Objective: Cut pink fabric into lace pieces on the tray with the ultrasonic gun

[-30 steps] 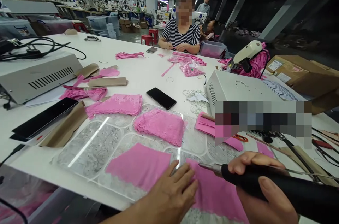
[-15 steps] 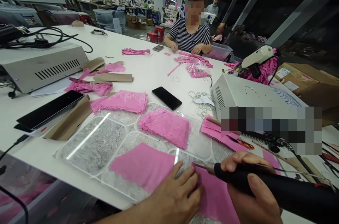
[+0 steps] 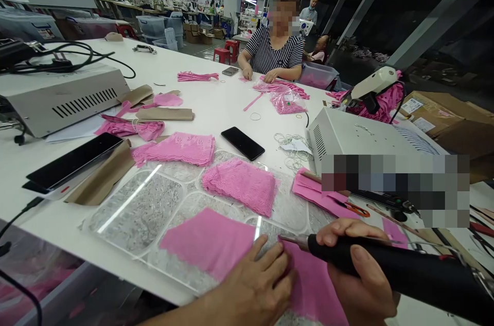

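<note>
My right hand [image 3: 358, 264] is closed around a black-handled tool [image 3: 389, 269] with a narrow metal tip, resembling a soldering iron. The tip touches the edge of a pink fabric piece [image 3: 314, 279], just beyond my left fingertips. My left hand [image 3: 262, 274] lies palm down, fingers stretched out and holding nothing, pressing on the pink fabric. To its left another pink fabric part [image 3: 210, 241] lies flat on a clear patterned sheet [image 3: 139, 207]. Behind it sits a stack of pink lace-edged pieces [image 3: 241, 184], with a second lace stack [image 3: 177, 148] farther left.
A black phone [image 3: 243, 142] lies beyond the stacks. Grey metal boxes stand left [image 3: 73, 100] and right [image 3: 355, 136]. Orange-handled scissors [image 3: 357, 209] rest by folded pink strips [image 3: 320, 192]. Across the white table [image 3: 208, 105], a co-worker [image 3: 274, 48] handles pink pieces.
The tool's handle and my right hand have shifted slightly left, the tip staying at the fabric edge. My left hand keeps its place. The co-worker's hands have moved a little left.
</note>
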{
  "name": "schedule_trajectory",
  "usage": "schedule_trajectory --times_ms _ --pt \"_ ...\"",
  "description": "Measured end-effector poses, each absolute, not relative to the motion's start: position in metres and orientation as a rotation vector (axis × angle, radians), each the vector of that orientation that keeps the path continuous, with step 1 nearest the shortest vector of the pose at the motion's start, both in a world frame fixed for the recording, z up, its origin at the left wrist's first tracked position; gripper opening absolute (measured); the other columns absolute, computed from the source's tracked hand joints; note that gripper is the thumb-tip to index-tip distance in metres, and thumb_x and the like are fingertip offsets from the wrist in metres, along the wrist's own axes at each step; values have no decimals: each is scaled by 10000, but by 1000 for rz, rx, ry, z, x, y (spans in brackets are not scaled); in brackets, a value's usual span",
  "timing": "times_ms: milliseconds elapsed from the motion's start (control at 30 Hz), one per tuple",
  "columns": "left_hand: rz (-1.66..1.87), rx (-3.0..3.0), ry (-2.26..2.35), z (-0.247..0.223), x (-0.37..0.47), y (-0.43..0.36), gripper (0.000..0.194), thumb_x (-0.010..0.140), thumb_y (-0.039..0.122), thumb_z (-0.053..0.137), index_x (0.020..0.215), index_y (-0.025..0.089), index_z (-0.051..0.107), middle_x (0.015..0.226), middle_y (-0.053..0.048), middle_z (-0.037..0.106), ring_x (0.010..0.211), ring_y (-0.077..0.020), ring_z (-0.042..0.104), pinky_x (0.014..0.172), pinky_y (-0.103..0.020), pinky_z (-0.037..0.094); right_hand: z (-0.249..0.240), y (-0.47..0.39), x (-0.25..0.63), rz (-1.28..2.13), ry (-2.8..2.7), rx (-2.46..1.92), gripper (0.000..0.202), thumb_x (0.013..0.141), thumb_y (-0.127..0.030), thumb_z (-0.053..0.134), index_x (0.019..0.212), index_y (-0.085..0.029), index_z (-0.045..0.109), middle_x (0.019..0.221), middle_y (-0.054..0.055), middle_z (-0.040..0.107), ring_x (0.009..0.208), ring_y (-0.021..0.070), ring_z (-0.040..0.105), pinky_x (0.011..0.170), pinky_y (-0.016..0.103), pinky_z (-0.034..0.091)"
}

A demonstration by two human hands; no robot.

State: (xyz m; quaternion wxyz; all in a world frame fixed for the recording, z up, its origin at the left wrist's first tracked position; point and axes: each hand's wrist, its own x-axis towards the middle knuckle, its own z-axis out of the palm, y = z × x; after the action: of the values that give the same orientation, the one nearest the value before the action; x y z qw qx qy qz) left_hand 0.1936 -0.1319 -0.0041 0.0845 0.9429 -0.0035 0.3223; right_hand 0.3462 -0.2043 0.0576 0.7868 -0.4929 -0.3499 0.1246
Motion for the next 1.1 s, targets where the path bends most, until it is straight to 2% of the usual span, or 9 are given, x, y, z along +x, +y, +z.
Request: schedule_trajectory --times_ms 100,233,533,633,867,1100 --pt "1027 2724 -54 9 183 -130 177 937 206 522 1041 106 625 1076 -104 692 1104 -201 601 1043 -383 425 60 -207 349 251 -705 -1026 106 737 -270 592 817 -201 594 716 -3 525 547 117 520 491 290 491" --pt "935 2619 -108 27 158 -124 187 924 97 483 1052 84 619 1012 -118 717 1028 -175 639 968 -323 479 63 -220 353 278 -643 -1011 145 697 -308 612 780 -192 587 701 -8 509 516 110 499 448 274 465" --pt "649 2696 -187 21 146 -127 189 927 175 502 1065 110 614 1106 -100 693 1058 -170 607 956 -315 455 66 -233 345 465 -701 -1025 193 713 -369 646 729 -191 574 649 -9 507 461 107 484 398 262 450" --pt "643 2703 -205 20 147 -127 192 928 190 506 1066 113 614 1104 -99 691 1056 -171 602 953 -317 452 67 -234 343 520 -722 -1012 189 722 -367 637 737 -193 565 649 -8 497 469 114 495 398 266 459" --pt "695 2622 -235 23 146 -125 179 879 104 503 1006 98 628 1002 -90 713 1006 -172 619 902 -302 467 62 -242 340 621 -786 -959 153 784 -330 584 851 -192 589 717 9 504 530 120 528 445 272 496" --pt "653 2663 -265 19 145 -125 177 900 141 495 1014 115 628 1064 -98 705 1008 -171 616 907 -304 461 60 -247 336 671 -803 -975 157 799 -340 577 861 -197 584 736 17 503 544 129 535 463 290 512"
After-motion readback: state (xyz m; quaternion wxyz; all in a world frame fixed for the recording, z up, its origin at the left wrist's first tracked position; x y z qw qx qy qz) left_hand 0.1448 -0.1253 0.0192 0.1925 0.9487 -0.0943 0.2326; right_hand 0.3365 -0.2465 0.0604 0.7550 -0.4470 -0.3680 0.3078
